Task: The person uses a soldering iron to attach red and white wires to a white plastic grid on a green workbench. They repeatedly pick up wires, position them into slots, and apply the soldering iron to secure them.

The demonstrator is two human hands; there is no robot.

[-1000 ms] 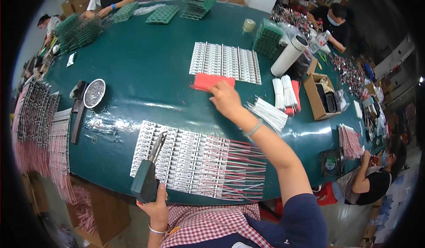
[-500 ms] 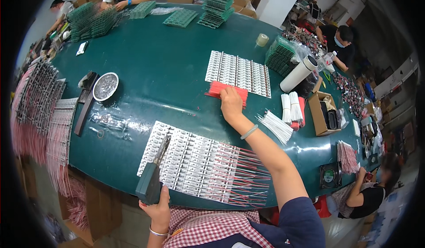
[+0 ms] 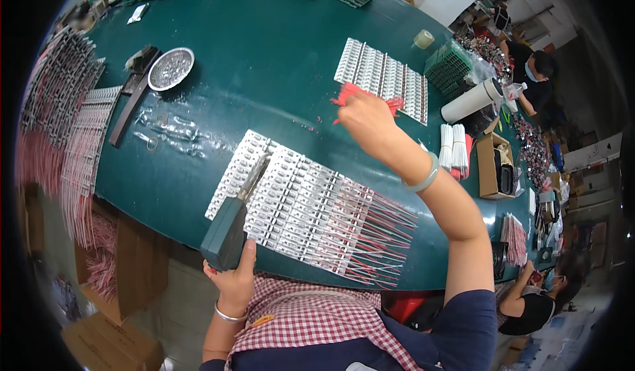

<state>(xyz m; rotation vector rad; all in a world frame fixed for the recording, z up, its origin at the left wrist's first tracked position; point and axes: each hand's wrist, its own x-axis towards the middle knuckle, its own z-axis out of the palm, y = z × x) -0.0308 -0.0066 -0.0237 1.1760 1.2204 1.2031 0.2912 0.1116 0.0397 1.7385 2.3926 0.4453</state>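
Observation:
My left hand (image 3: 233, 283), at the near table edge, is wrapped around a dark green hand tool (image 3: 223, 233) with a long metal tip. The tip points away over a white panel (image 3: 297, 199) of small boards with metal parts. Red and white wires (image 3: 380, 238) fan out from the panel's right side. Farther off, my right hand (image 3: 370, 121) is closed on thin red wires (image 3: 348, 93), some of which stick out past the fingers. Its fingertips are partly hidden. Just beyond lies a second white panel (image 3: 387, 73) without long wires.
White wire bundles (image 3: 453, 147), a white bottle (image 3: 471, 101) and a cardboard box (image 3: 489, 166) stand to the right. On the left are a metal bowl (image 3: 170, 70) and stacked wired panels (image 3: 56, 99). Other people sit around the green table (image 3: 264, 66).
My view has shifted, so the table's contents sit higher in the picture. My right hand has closed on the red wires, which are now bunched and tilted. My left hand still holds the tool.

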